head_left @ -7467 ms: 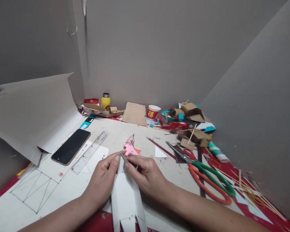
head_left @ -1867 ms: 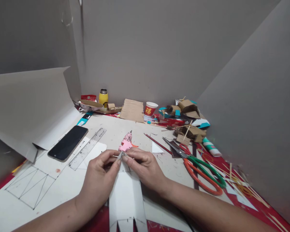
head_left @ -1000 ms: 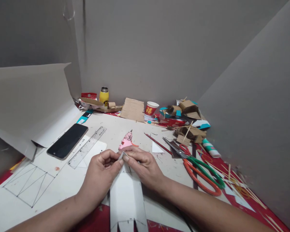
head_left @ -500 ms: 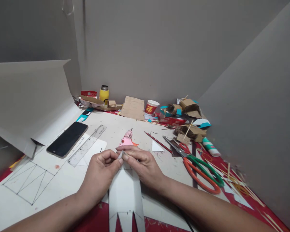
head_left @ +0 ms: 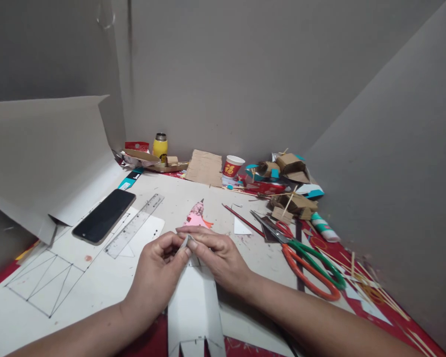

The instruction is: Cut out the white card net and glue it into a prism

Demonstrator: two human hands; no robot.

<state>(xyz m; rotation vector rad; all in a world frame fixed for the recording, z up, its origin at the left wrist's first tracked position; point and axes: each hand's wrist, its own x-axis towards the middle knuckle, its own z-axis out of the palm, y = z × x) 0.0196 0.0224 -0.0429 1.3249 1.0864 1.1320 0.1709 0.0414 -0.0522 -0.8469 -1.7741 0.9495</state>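
A folded white card piece (head_left: 193, 302) with pencil-like lines and pointed flaps at its near end lies lengthwise before me. Its far tip narrows to a point between my fingers. My left hand (head_left: 158, 272) pinches that tip from the left, thumb and forefinger closed. From the other side my right hand (head_left: 219, 258) presses the same tip, its thumb close to the left thumb and its fingers laid over the far side. Just beyond my fingers lies a pink hot glue gun (head_left: 196, 215), its handle hidden behind my hands.
Left are a phone (head_left: 104, 216), a clear ruler (head_left: 134, 225) and a line drawing (head_left: 50, 282). Scissors (head_left: 301, 258) and a pencil (head_left: 243, 219) lie right. A paper cup (head_left: 233, 166), a yellow bottle (head_left: 160, 148) and cardboard scraps (head_left: 204, 167) stand at the back.
Both hands keep their pinch on the card's tip, with only a slight shift of the fingers. The card's near end sits slightly lower in view.
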